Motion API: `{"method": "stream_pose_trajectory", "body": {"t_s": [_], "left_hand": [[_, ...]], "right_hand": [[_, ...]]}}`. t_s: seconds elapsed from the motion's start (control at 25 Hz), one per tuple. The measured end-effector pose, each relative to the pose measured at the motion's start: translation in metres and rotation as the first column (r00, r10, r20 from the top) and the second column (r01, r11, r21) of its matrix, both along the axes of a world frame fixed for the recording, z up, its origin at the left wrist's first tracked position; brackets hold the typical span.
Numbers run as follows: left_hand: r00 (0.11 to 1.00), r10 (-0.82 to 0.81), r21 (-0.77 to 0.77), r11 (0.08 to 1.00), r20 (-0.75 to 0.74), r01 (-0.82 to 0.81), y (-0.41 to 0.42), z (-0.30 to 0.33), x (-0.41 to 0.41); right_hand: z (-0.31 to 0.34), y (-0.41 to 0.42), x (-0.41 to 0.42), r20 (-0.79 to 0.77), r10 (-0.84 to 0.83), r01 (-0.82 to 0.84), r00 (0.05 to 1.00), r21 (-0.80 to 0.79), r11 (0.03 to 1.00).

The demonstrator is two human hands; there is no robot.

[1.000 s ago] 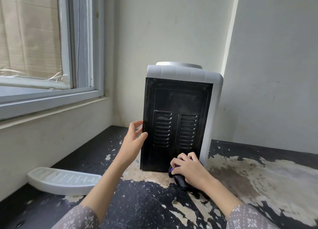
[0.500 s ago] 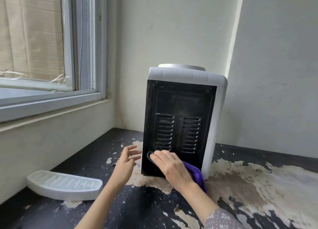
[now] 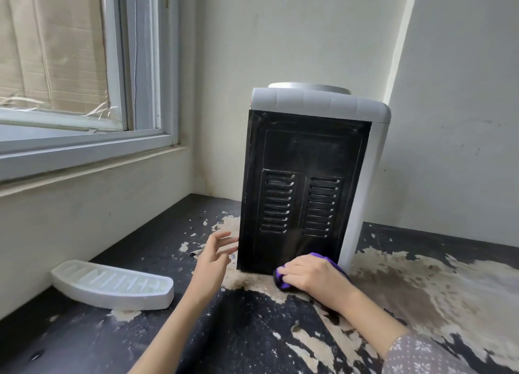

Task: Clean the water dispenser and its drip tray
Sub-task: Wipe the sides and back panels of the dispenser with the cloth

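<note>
sliding my right hand [image 3: 310, 275] rightward, clamped on the soft purple cloth [image 3: 280, 279] against the stiff water dispenser [image 3: 303, 188] base, left hand [image 3: 213, 257] fingers apart, bracing its edge.

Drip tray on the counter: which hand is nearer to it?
Left. The left hand hovers open just right of the drip tray. The right hand holds a purple cloth farther right, at the dispenser's base.
</note>
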State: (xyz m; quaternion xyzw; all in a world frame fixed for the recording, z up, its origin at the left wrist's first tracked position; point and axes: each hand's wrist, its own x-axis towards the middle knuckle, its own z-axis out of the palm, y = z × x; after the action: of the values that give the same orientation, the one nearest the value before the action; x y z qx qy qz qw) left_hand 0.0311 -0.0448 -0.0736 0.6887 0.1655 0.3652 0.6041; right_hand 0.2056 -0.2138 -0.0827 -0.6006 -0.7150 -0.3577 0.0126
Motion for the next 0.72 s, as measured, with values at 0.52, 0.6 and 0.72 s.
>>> {"method": "stream_pose_trajectory", "body": {"t_s": [0.52,0.6,0.72], "left_hand": [[1.0,-0.009,0.008,1.0,0.005,0.009,-0.009,0.0,0.0],[1.0,0.009,0.005,1.0,0.011,-0.009,-0.014,0.001,0.003],[1.0,-0.004,0.001,1.0,0.013,0.004,-0.017,0.001,0.003]], "right_hand": [[0.025,-0.053,-0.015,-0.176,-0.421,0.437,0.89,0.062,0.897],[0.029,-0.042,-0.022,-0.206,-0.334,0.36,0.92,0.102,0.928],[0.029,-0.029,-0.026,-0.16,-0.279,0.303,0.947,0.153,0.941]]}}
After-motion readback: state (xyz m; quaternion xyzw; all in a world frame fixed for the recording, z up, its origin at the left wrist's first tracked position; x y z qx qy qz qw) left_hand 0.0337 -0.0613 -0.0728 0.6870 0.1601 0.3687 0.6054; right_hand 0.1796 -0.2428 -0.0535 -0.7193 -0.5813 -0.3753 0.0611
